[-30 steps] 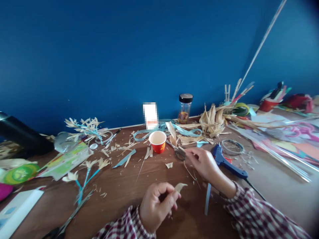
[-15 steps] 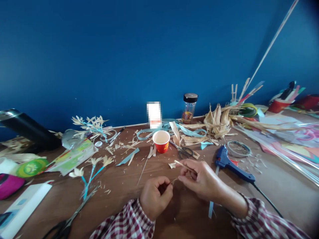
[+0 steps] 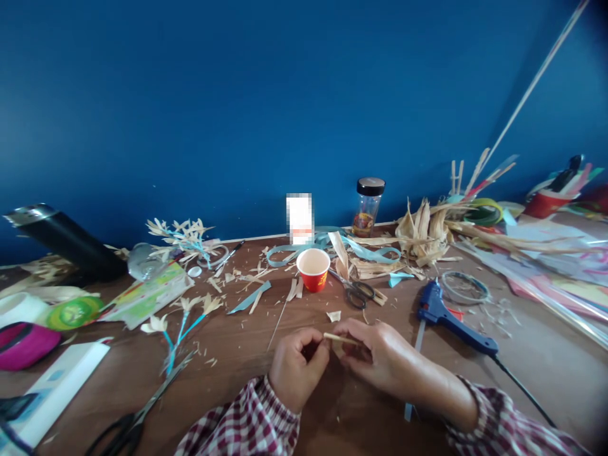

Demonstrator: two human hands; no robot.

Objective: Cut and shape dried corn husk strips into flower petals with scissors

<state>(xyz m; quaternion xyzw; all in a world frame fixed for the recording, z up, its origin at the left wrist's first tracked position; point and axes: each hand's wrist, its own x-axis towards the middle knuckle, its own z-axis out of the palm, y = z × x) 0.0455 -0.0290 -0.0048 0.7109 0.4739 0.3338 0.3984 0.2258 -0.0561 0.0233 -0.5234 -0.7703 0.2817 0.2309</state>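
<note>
In the head view my right hand is closed round a thin pale stick, which points left. The stick's tip meets the pinched thumb and forefinger of my left hand; whatever small thing sits in that pinch is hidden. Just beyond both hands lies a scrap of dry husk. Farther off stands a red paper cup, with small scissors to its right. A blue glue gun rests on the table right of my right hand.
Large scissors and husk flowers on blue stems lie at left, near a white power strip. A black flask leans at far left. A lidded jar and dry husks stand near the blue wall.
The pale stick has swung down and left, so its tip now reaches my left fingertips. The thin strip seen between my hands before no longer shows. The view has shifted slightly left.
</note>
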